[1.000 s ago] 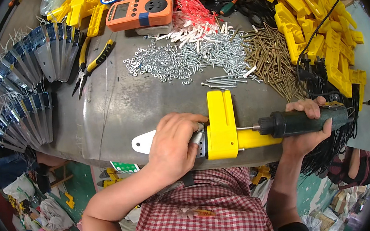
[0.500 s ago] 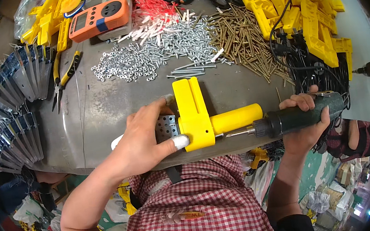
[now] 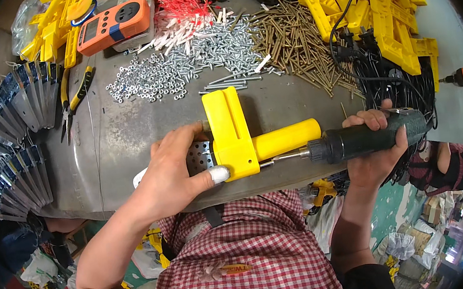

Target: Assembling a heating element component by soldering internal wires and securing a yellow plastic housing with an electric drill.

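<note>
My left hand is closed round the left end of a yellow plastic housing, where a perforated metal plate shows beside the fingers. From the housing a round yellow handle sticks out to the right. My right hand grips a dark green electric screwdriver, held level with its bit pointing left. The bit's tip meets a screw standing out of the housing's lower right side, just below the handle. A white piece shows partly behind my left wrist.
Nuts, silver screws and brass-coloured screws lie heaped across the bench. Pliers and fanned metal-plate parts are at left. An orange meter stands behind; yellow housings and black cables pile up at right.
The screwdriver's bit has come up to the screw, closing the small gap between them. The whole view has shifted slightly, and both hands keep their grips.
</note>
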Demonstrator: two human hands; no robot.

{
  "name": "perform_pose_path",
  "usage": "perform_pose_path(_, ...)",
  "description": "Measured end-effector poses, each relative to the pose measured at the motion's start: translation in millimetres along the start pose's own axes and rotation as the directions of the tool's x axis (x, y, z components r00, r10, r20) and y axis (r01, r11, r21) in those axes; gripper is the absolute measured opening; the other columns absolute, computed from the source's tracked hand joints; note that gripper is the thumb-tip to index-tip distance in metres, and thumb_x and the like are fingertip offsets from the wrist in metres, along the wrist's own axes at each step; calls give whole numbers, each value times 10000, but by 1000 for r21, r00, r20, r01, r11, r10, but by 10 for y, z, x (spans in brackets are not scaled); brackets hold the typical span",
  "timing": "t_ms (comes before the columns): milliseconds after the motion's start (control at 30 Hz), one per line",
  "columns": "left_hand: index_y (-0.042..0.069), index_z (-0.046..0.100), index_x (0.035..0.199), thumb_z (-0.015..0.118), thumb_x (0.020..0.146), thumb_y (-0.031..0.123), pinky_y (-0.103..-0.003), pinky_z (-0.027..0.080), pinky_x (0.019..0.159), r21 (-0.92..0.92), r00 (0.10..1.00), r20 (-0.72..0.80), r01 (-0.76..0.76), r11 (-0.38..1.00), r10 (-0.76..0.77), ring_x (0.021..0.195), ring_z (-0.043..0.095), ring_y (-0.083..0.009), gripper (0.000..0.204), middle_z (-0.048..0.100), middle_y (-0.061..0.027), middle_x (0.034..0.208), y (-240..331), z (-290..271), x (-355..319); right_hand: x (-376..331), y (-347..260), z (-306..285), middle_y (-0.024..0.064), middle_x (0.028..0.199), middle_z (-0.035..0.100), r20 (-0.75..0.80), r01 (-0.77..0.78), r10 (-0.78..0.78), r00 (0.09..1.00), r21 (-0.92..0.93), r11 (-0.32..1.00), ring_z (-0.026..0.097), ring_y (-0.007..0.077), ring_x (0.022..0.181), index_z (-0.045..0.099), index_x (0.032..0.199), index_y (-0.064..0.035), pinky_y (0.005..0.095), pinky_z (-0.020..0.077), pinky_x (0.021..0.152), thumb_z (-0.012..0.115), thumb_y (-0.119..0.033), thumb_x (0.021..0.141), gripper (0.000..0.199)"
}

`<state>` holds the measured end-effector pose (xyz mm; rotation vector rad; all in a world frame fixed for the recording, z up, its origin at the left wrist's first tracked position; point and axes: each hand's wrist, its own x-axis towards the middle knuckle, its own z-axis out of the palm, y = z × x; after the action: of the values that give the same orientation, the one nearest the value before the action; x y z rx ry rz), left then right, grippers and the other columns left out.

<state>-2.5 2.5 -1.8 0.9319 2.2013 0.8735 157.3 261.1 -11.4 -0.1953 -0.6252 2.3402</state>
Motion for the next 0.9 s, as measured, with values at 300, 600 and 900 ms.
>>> perform_pose_path(300, 17, 431, 1265, 727, 738, 312, -429, 280, 1006, -26, 1000, -3, 2, 1000, -2, 1149, 469, -312, 672, 538, -171, 1161, -10, 18, -5, -39, 126, 21, 3, 813, 466, -14, -55, 55, 998, -13, 998, 456, 143, 809, 468, 1222, -93, 361, 371, 874, 548, -322, 853, 442)
perform_pose_path(600, 19, 436, 1255, 726, 735, 297, -427, 288, 1001, 0, 1000, -7, 7, 1000, -7, 1134, 480, -310, 657, 547, -167, 1147, 10, -8, 7, 8, 68, 28, -3, 811, 458, -32, -33, 34, 999, 32, 999, 458, 139, 804, 465, 1206, -104, 356, 364, 866, 556, -317, 841, 432)
perform_pose_path(900, 23, 458, 1221, 728, 715, 275, -440, 318, 951, 38, 989, -105, -97, 995, 100, 1084, 480, -319, 626, 540, -152, 1095, 33, 68, 26, -81, 207, -10, -6, 827, 458, -2, -12, 13, 1000, 115, 993, 464, 137, 812, 456, 1211, -117, 354, 368, 869, 575, -311, 834, 440)
